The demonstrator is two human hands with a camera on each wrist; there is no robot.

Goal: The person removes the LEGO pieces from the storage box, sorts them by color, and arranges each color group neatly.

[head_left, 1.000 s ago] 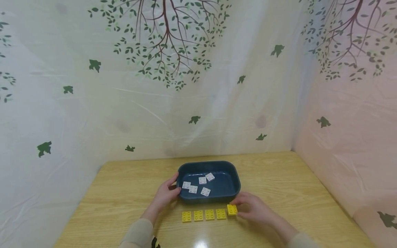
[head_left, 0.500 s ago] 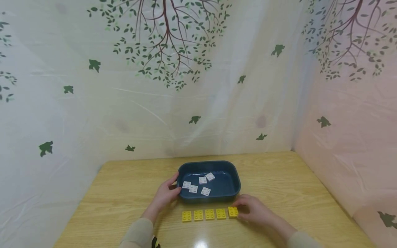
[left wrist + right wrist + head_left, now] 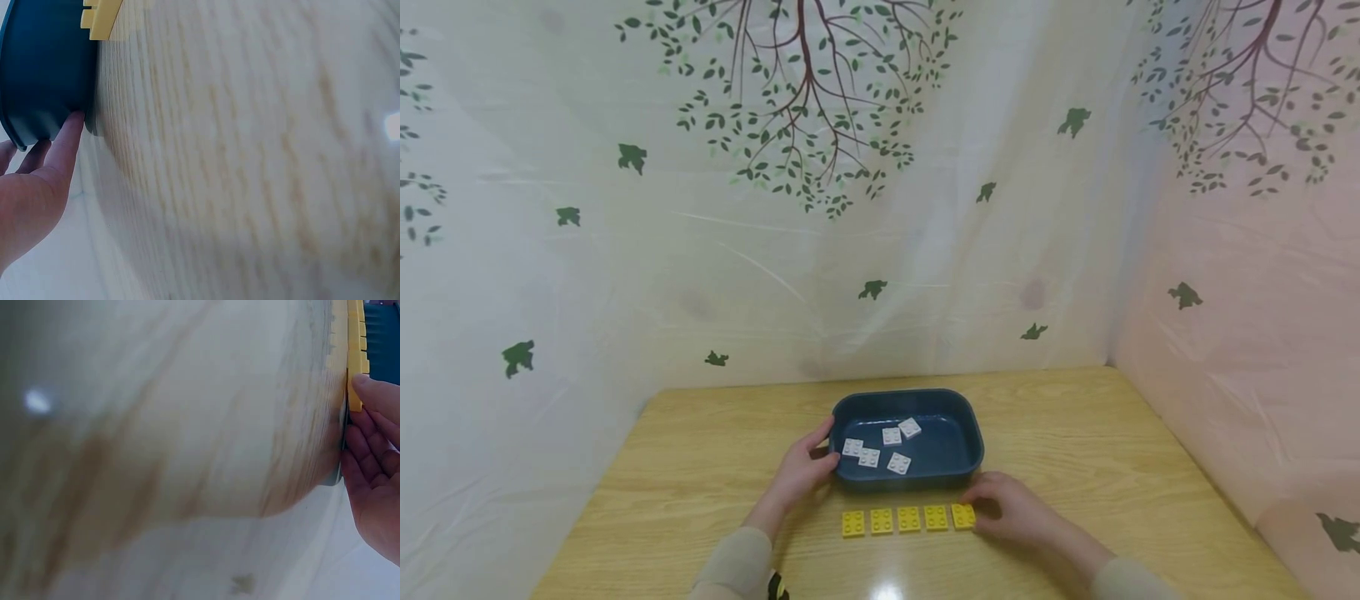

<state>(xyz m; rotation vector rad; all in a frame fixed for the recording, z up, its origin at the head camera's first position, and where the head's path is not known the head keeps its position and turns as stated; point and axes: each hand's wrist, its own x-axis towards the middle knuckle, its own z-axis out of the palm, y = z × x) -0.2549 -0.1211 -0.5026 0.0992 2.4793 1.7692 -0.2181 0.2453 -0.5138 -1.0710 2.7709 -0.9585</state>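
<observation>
A dark blue rectangular tray (image 3: pixel 917 482) stands on the table, with several white building bricks (image 3: pixel 891 437) lying in it. At its left end my left hand (image 3: pixel 797 475) holds it, the thumb on the front wall and the fingers along the side. Just in front of the tray runs a row of several yellow building bricks (image 3: pixel 908 519), studs up. My right hand (image 3: pixel 1018 510) pinches the rightmost yellow brick (image 3: pixel 963 517) between thumb and fingers. In the right wrist view the thumb lies on this brick's end (image 3: pixel 355 394), level with the row.
The wooden table (image 3: pixel 700 467) meets a pale curtain (image 3: pixel 820 333) printed with trees and birds behind it. A pink-tinted curtain (image 3: pixel 1240 350) borders the right side. A small black and yellow object (image 3: pixel 777 586) shows near the left sleeve.
The rightmost yellow brick has come down slightly toward me, from raised and tilted to in line with the row, still in my right hand's pinch. My left hand stays on the tray.
</observation>
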